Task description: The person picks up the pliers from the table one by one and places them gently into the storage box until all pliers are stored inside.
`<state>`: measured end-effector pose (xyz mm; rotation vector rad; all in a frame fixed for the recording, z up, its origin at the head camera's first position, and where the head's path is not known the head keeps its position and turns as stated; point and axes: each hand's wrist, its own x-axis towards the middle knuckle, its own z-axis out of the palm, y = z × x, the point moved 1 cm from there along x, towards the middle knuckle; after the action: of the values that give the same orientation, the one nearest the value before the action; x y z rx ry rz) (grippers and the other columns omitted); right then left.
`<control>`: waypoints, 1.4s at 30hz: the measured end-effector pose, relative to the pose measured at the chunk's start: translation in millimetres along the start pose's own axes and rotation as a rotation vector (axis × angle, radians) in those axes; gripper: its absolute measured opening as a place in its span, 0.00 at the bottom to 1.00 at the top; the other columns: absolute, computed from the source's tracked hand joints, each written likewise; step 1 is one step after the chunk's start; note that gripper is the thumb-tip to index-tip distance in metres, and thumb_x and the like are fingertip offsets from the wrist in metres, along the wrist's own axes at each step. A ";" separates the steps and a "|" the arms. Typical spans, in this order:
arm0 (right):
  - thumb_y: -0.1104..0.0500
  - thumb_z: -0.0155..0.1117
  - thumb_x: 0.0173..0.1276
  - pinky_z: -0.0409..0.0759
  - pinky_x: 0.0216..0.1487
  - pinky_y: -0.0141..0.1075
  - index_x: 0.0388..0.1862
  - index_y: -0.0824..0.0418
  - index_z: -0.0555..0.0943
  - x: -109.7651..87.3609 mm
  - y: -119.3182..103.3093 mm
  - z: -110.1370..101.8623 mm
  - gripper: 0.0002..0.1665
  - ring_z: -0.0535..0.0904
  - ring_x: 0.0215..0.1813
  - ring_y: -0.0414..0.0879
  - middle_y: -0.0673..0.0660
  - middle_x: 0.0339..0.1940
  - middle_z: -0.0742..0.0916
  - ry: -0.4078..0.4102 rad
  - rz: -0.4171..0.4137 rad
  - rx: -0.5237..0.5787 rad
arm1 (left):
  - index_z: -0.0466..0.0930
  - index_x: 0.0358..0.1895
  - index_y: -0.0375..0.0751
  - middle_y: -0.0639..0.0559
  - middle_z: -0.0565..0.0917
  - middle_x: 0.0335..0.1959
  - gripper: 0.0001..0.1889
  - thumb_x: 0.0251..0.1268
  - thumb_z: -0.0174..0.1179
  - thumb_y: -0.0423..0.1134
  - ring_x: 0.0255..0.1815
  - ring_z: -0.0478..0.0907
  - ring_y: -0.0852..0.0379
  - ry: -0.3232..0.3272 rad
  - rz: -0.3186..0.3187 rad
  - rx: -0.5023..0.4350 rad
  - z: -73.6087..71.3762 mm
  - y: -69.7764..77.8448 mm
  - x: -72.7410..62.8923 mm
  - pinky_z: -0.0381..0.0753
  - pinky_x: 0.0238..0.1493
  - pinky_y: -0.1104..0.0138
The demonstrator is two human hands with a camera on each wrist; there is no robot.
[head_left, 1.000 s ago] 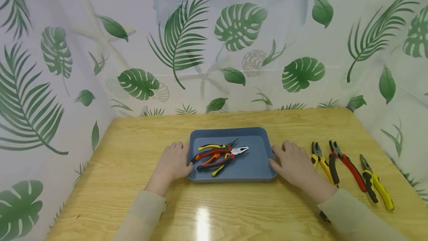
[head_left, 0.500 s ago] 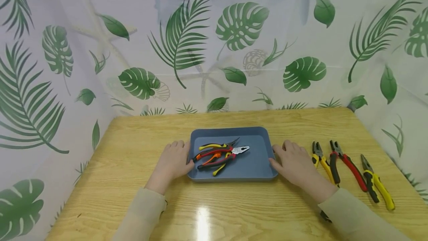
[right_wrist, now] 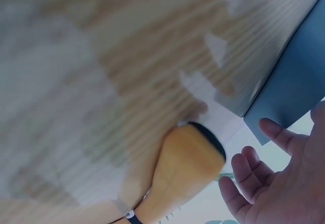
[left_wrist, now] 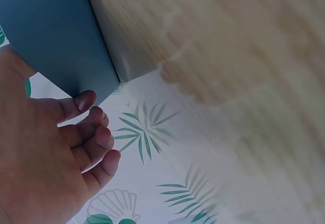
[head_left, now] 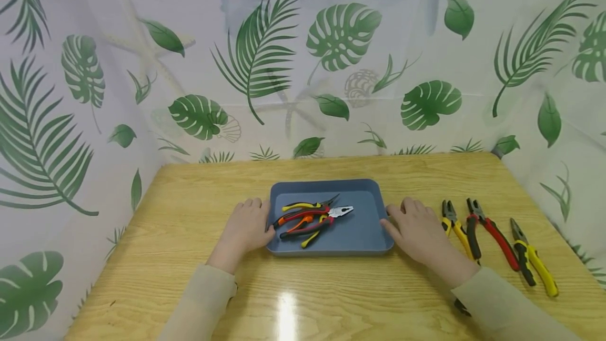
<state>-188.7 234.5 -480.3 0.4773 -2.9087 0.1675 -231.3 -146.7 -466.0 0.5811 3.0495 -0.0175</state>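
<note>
A blue-grey tray [head_left: 365, 233] lies flat on the wooden table. Inside it, combination pliers [head_left: 340, 212] with red-and-black handles and silver jaws lie across yellow-and-black-handled pliers [head_left: 302, 206]; an orange handle [head_left: 305, 220] shows between them. My left hand [head_left: 246, 227] pinches the tray's left side, thumb over the rim and index finger [left_wrist: 81, 102] against the outer wall. At the right side my right hand [head_left: 418, 233] holds the tray likewise, its thumb at the rim and index finger [right_wrist: 274, 130] on the outer wall. The other fingers are loosely bent.
To the right of my right hand lie yellow-handled pliers [head_left: 458, 236], partly hidden by the hand, red-and-black pliers [head_left: 497, 241] and yellow-and-black long-nose pliers [head_left: 539, 267]. A leaf-printed cloth [head_left: 284, 78] hangs behind and beside the table [head_left: 189, 193].
My right thumb has lifted slightly at the rim. The tray, the pliers and my left hand stay in place; the head view has shifted slightly.
</note>
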 end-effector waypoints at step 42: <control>0.50 0.74 0.71 0.72 0.33 0.46 0.55 0.59 0.82 -3.9 18.7 -13.9 0.20 0.74 0.35 0.54 0.63 0.39 0.80 0.101 -0.051 -0.046 | 0.68 0.77 0.36 0.35 0.83 0.63 0.36 0.72 0.63 0.51 0.65 0.80 0.38 -0.036 -0.065 -0.053 -0.3 3.5 -2.7 0.78 0.68 0.46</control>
<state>-188.8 255.3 -469.1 0.5191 -2.7928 0.1138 -227.6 -144.4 -465.6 0.4730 3.0225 0.0505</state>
